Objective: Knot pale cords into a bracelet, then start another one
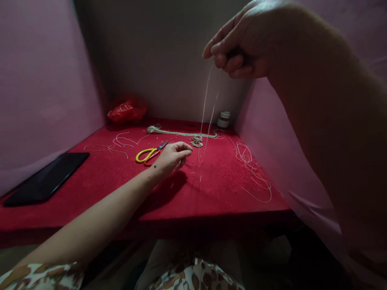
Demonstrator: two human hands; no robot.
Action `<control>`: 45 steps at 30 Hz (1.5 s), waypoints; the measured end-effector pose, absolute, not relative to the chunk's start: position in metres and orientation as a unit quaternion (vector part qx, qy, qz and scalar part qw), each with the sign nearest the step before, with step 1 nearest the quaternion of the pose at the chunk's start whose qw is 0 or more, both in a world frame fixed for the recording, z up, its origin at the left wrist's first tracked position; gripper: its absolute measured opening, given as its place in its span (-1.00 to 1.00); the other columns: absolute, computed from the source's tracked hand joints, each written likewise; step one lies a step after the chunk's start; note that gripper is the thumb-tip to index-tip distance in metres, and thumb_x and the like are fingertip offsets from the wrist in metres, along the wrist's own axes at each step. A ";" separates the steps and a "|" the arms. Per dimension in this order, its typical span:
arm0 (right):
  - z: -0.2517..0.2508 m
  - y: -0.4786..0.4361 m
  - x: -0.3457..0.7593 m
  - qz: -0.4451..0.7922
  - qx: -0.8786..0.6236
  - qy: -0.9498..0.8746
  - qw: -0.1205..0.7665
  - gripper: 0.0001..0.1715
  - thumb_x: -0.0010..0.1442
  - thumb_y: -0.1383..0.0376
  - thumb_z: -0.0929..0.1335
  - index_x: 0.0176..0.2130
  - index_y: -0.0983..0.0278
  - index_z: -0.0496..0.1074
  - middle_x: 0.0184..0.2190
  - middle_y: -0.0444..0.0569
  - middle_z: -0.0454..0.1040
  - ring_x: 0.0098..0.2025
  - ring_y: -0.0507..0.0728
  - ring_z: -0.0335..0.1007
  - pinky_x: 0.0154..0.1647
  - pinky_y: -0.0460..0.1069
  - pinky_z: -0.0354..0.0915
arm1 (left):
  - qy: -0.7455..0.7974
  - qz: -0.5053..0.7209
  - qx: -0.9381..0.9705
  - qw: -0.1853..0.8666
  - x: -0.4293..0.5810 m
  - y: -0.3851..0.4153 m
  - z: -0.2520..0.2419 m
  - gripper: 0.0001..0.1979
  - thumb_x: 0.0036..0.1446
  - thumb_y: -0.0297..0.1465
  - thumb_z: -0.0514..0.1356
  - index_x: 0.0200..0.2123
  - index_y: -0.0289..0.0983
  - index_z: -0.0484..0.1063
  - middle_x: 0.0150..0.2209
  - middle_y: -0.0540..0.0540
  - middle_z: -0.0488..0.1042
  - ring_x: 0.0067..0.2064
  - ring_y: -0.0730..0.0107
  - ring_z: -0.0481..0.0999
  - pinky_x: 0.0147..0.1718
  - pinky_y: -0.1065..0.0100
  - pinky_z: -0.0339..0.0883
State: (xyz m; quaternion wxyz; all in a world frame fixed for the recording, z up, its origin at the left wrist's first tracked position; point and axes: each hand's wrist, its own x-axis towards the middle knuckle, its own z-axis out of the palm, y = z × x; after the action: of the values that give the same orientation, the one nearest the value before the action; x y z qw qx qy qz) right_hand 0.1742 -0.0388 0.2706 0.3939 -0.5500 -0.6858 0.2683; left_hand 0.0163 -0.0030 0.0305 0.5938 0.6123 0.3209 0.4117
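Observation:
High at the upper right, my right hand pinches a thin pale thread between its fingers. Two strands hang down from it toward the table. My left hand is lower, over the red cloth, with thumb and forefinger pressed together. Whether anything is between those fingertips is too small to see. Just behind the left hand lie scissors with a yellow and a red handle, partly covered by it. A small knotted coil of cord and a long bundle of pale cords lie beyond.
Red cloth covers the table, with short thread scraps on it. Loose cord curls at the right, more strands at the left. A black flat device, a red plastic bag and a small jar stand around. Pink walls flank both sides.

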 end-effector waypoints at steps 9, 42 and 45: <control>0.265 -0.034 0.175 0.270 -0.547 -0.683 0.401 -0.85 0.12 0.56 0.28 -0.41 0.43 0.41 -0.76 -0.14 0.28 -0.78 -0.14 -0.02 -0.80 -0.24 -0.09 | 0.322 0.404 0.663 0.543 0.024 -0.015 0.032 -0.82 -0.04 -0.38 0.27 -0.34 -0.31 0.40 -0.71 0.11 0.22 -0.70 0.66 0.15 -0.71 0.56 -0.01; 0.242 -0.015 0.196 0.317 -0.479 -0.689 0.442 -0.84 0.09 0.56 0.28 -0.36 0.45 0.45 -0.71 -0.11 0.29 -0.77 -0.14 0.01 -0.81 -0.23 -0.05 | 0.299 0.291 0.601 0.682 0.041 0.013 0.004 -0.93 0.12 -0.46 0.11 -0.33 -0.36 0.36 -0.60 0.00 0.39 -0.72 0.64 0.26 -0.72 0.55 0.06; 0.238 -0.012 0.196 0.324 -0.476 -0.691 0.438 -0.84 0.09 0.56 0.28 -0.36 0.44 0.45 -0.69 -0.10 0.29 -0.76 -0.14 0.00 -0.80 -0.21 -0.04 | 0.290 0.303 0.589 0.691 0.044 0.015 0.000 -0.88 0.11 -0.50 0.09 -0.24 -0.33 0.35 -0.42 -0.06 0.46 -0.65 0.62 0.35 -0.71 0.53 0.12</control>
State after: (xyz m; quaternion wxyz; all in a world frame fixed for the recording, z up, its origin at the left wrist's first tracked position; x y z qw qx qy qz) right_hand 0.1962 -0.0117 0.2376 0.4378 -0.4756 -0.6909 0.3238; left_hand 0.0443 0.0148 -0.0001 0.6910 0.5886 0.2903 0.3030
